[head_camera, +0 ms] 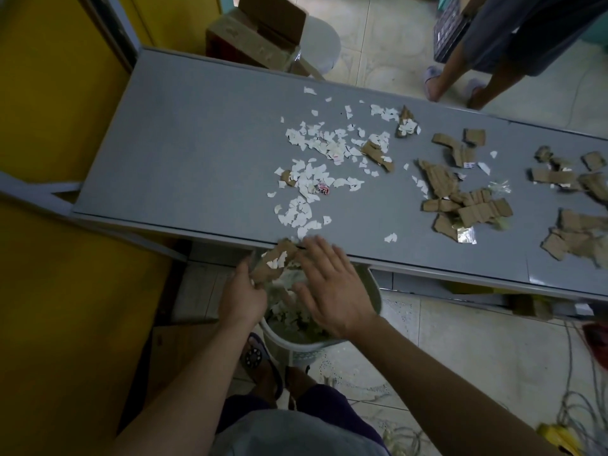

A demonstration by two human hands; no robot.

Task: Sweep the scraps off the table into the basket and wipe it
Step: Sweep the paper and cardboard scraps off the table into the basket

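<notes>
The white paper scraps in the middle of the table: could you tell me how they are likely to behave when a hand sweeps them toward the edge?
The white paper scraps look thin and small, so probably very light and apt to scatter. Lying flat on the smooth grey table, some may slip under a hand.

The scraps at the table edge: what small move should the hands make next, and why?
Probably the right hand should finish pushing the cardboard and paper scraps over the table edge into the basket, which the left hand seems to hold below. That pile already hangs at the edge, while white paper bits and cardboard pieces wait farther back.
</notes>
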